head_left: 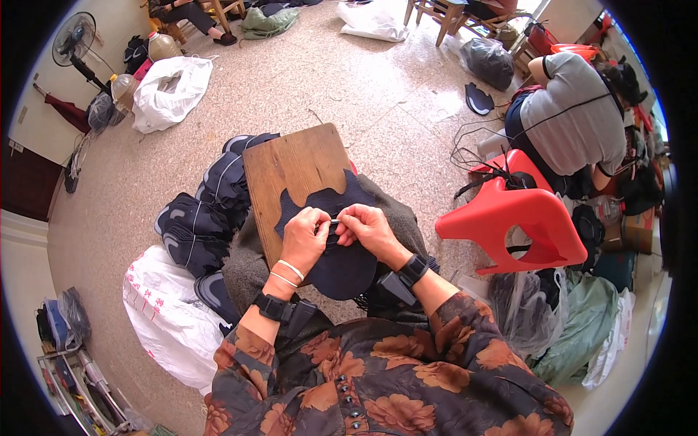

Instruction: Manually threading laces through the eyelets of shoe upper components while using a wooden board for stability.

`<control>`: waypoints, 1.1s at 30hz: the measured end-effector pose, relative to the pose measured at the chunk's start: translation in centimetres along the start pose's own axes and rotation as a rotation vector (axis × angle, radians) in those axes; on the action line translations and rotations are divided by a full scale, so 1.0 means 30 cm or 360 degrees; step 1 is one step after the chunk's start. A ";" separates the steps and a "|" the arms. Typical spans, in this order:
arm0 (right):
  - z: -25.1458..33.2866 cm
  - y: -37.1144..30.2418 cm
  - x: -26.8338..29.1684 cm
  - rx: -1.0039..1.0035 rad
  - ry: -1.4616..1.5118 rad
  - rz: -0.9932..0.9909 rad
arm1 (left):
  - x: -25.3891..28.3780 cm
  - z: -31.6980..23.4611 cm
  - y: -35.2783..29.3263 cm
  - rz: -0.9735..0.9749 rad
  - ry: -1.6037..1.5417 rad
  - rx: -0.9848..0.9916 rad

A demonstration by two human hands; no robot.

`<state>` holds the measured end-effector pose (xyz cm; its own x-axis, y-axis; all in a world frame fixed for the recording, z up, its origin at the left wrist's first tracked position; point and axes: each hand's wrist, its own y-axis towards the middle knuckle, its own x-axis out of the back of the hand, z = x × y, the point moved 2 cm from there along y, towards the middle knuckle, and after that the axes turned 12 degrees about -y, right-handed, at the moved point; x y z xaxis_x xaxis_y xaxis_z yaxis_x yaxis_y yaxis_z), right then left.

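Note:
A wooden board [297, 156] rests across my lap, on grey cloth. Over it lies a dark navy fabric piece [342, 280], with a wavy far edge and a rounded near end. Above its middle, my left hand [304, 236] and my right hand [371, 231] come close together, both closed in a pinch. A short, thin, pale strip [335, 221] spans the small gap between their fingertips. Its exact kind is too small to tell. My fingers partly hide the fabric underneath.
Tied stacks of navy pieces [193, 229] lie left of the board, beside a white sack [171, 312]. A red plastic stool [509, 218] stands at right, near a bent-over person [571, 109] in grey. Farther off are another white sack [171, 91] and a fan [75, 40].

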<state>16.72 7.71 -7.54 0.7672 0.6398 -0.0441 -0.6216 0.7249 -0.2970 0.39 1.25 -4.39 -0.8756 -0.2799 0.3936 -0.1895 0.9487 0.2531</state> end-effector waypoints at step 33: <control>0.102 -0.055 -0.021 0.1224 -0.1634 -0.0402 | 0.024 0.077 0.004 0.0272 -0.0961 0.0837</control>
<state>16.78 6.90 -4.10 0.6180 0.1198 0.7770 -0.6719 0.5937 0.4428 -1.29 1.50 -6.10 -0.9712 -0.1405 -0.1924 -0.0842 0.9580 -0.2742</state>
